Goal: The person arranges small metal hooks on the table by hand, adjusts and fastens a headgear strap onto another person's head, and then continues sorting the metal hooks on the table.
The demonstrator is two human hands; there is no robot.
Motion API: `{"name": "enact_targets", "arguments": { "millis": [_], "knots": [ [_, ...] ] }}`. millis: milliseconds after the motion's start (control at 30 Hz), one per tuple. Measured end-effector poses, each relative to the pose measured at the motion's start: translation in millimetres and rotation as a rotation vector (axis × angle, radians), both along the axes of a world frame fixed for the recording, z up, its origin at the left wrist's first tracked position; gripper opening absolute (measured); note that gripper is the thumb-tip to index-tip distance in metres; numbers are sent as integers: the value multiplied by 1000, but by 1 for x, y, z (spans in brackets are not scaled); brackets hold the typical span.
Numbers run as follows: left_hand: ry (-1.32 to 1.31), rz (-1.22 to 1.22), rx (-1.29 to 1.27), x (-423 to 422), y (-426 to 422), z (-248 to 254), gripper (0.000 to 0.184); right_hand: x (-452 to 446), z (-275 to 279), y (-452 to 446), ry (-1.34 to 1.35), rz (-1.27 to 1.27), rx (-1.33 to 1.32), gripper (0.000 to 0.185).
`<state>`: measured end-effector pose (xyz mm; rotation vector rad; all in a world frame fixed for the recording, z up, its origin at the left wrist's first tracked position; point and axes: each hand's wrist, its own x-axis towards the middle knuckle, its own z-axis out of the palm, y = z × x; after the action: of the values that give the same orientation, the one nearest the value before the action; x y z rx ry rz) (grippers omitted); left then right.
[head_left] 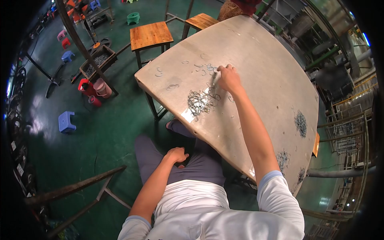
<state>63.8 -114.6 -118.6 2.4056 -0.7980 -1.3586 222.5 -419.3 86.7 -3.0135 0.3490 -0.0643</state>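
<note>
On the floor at far left I see a crate with many small grey pieces in it, too small for me to name, and a leaning pole crossing in front of it. Just nearer stand a pink bucket and a red container; I can't make out what they hold. The main pile of thin, curved wire pieces lies on the left part of the table, with loose ones scattered farther off. The right hand reaches down just beyond that pile, fingertips close to the tabletop among stray pieces; I cannot tell whether its fingers are clamped on one. The left hand rests curled on the lap, and I can't tell whether its fingers hold anything. More dark heaps sit along the table's right side, the nearest partly hidden by the right arm. A wooden stool stands by the far left corner, a blue stool on the floor to the left. At the far end, another person is mostly cut off by the top edge.
</note>
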Motion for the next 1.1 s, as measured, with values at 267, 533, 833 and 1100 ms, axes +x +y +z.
{"name": "enact_targets", "arguments": {
  "millis": [267, 533, 833, 1100],
  "knots": [
    [18, 32, 37, 1, 3, 1, 59, 32, -17, 22, -59, 141, 143, 49],
    [40, 53, 14, -1, 6, -3, 56, 76, -25, 31, -190, 239, -64, 16],
    [73, 15, 35, 4, 3, -2, 56, 86, -26, 48, -198, 162, -175, 13],
    [24, 11, 8, 3, 5, -26, 61, 27, -10, 61, -241, 309, 143, 18]
  ]
}}
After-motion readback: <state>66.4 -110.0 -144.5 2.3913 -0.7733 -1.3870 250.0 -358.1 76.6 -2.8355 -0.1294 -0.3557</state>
